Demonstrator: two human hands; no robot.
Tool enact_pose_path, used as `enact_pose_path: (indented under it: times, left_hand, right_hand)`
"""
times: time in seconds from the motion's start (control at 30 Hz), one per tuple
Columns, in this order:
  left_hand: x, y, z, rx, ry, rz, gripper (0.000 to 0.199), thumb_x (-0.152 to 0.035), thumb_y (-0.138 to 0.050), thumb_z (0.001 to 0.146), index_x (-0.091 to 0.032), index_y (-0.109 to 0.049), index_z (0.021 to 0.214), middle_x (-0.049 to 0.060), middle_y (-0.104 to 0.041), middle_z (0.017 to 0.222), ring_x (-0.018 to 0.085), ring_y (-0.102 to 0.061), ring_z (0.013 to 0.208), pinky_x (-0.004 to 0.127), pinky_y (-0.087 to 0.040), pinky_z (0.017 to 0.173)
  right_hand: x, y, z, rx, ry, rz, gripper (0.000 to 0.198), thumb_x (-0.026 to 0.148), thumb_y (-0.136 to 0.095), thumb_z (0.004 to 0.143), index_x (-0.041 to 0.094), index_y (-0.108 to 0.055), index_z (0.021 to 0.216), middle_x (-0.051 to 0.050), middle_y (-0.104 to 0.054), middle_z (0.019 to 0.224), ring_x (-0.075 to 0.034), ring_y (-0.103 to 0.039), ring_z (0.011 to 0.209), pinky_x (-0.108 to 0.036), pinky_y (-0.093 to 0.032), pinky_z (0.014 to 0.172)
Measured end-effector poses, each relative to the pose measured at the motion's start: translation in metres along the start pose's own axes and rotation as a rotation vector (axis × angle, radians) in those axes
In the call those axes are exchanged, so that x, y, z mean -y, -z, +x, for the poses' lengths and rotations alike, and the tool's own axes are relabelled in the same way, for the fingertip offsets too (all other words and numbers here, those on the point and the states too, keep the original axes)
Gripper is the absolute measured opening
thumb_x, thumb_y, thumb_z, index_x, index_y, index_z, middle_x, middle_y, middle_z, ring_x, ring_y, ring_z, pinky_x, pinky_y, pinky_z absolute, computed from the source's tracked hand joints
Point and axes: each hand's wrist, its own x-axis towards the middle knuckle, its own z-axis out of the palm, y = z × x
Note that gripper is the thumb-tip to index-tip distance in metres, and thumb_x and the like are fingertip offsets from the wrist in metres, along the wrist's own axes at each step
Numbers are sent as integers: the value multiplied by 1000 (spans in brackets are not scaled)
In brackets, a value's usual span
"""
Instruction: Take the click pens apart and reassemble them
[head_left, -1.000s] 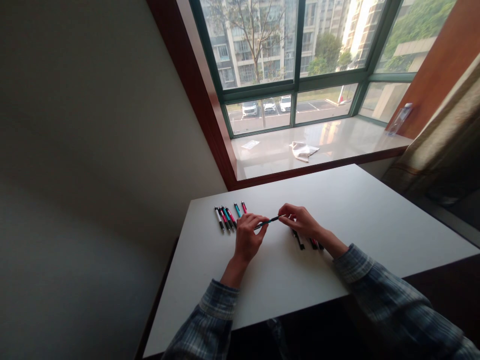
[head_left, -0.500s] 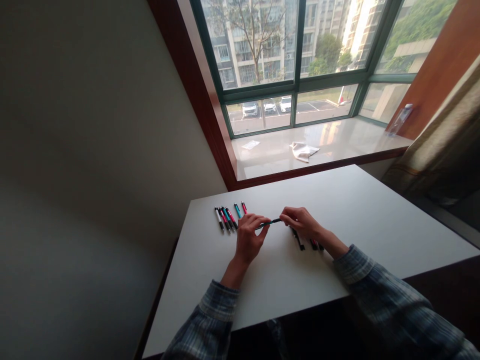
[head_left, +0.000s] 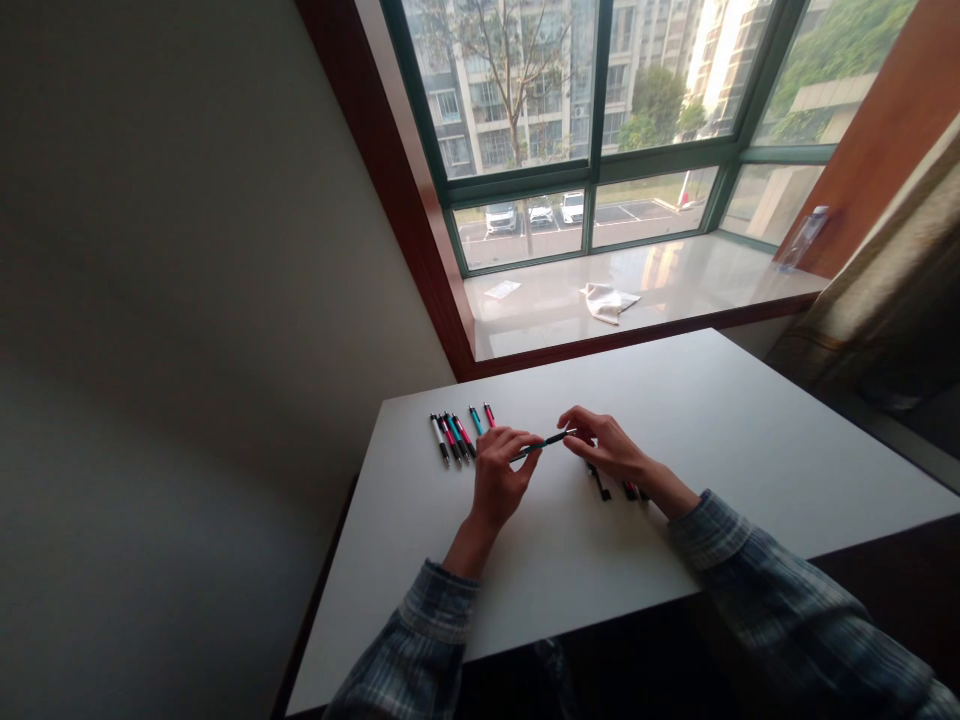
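Note:
My left hand [head_left: 504, 468] is closed in a pinch around a teal and black pen [head_left: 556, 439], which points up to the right. At the pen's far end, the thumb and fingers of my right hand [head_left: 604, 445] curl around the tip, more loosely than the left. To the left, several pens [head_left: 452, 438] in white, red and teal lie side by side. A teal pen [head_left: 475, 418] and a red pen [head_left: 489, 414] lie just beyond my left hand, partly hidden. Under my right hand are black pen parts [head_left: 600, 485] and red and black pieces [head_left: 630, 491], partly covered.
The white table [head_left: 555, 570] stands against a wall on the left and the window sill [head_left: 540, 320] behind. On the sill are a crumpled white cloth [head_left: 609, 303], a flat paper piece [head_left: 502, 289] and a clear bottle [head_left: 804, 240]. A curtain [head_left: 862, 290] hangs at right.
My right fingers have loosened and spread a little at the pen's tip, so more of that end shows. The left hand and its pen have hardly moved.

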Motion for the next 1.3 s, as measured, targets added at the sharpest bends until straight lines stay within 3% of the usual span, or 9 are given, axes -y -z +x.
enact_pose_path:
  times: [0.13, 0.63, 1.07, 1.13, 1.2, 1.3]
  left_hand:
    - [1, -1, 0, -8, -11, -7, 7, -25, -70, 94, -27, -75, 97, 2, -77, 96, 24, -65, 99, 45, -44, 99]
    - [0, -2, -1, -7, -18, -8, 7, -26, -69, 94, -26, -75, 97, 2, -77, 96, 23, -66, 98, 44, -44, 99]
    - [-1, -2, 0, -5, -22, -12, 7, -23, -71, 93, -27, -75, 97, 1, -77, 96, 23, -66, 98, 44, -45, 98]
    - [-1, -2, 0, -2, -23, -13, 7, -23, -70, 93, -27, -75, 97, 2, -77, 96, 24, -66, 98, 44, -45, 97]
    - [-1, -1, 0, -4, -22, -15, 7, -23, -70, 94, -27, -75, 96, 2, -77, 96, 23, -66, 98, 44, -45, 97]
    - [0, -1, 0, -8, -19, -13, 7, -23, -71, 93, -27, -75, 96, 1, -76, 96, 23, -65, 98, 44, -44, 97]
  right_hand:
    - [1, 0, 0, 8, -16, -20, 14, 32, -58, 93, 20, -61, 86, 5, -53, 64, -12, -45, 57, -25, -34, 56]
    - [3, -1, -1, 8, -43, -5, 6, 26, -57, 89, 21, -59, 90, 4, -55, 70, -13, -47, 61, -25, -36, 58]
    - [3, -1, 0, 35, -38, -24, 11, 28, -54, 92, 20, -58, 86, 5, -53, 65, -12, -45, 58, -25, -35, 57]
    - [2, -1, 0, 19, -22, 4, 10, 28, -57, 90, 21, -60, 96, 3, -59, 73, -13, -50, 62, -25, -38, 58]
    - [1, -2, 0, -19, 11, 45, 21, 24, -61, 85, 21, -59, 106, -1, -64, 87, -14, -55, 70, -25, -42, 61]
    - [-1, -2, 1, -20, 15, 22, 9, 22, -59, 85, 20, -60, 93, 0, -64, 83, -13, -54, 67, -25, -42, 62]
